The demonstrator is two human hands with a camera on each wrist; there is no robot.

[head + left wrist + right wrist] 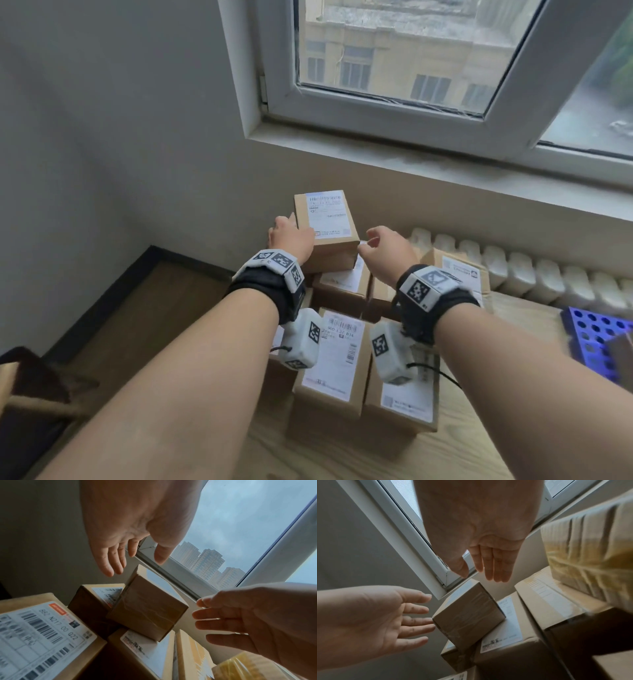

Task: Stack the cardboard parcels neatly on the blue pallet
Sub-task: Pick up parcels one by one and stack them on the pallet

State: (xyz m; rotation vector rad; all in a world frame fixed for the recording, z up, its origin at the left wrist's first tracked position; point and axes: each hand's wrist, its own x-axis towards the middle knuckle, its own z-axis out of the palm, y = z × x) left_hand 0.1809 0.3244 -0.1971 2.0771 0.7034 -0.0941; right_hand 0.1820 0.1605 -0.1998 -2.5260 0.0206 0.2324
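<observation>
A small taped cardboard parcel (325, 226) with a white label lies on top of a pile of labelled parcels (337, 359). My left hand (287, 228) is at its left side, fingers straight; in the right wrist view the left fingertips (431, 624) reach the parcel's (467, 616) edge. My right hand (371, 243) hovers just right of the parcel, fingers straight and apart from it. In the left wrist view both palms face the parcel (147, 609) and hold nothing. A corner of the blue perforated pallet (596, 339) shows at the right edge.
The pile rests on a light wooden surface (394, 455) under a window sill (411, 161). A white radiator (513, 270) runs behind on the right. A parcel with yellow tape (590, 561) sits higher at the right. A dark chair (30, 387) stands at the left.
</observation>
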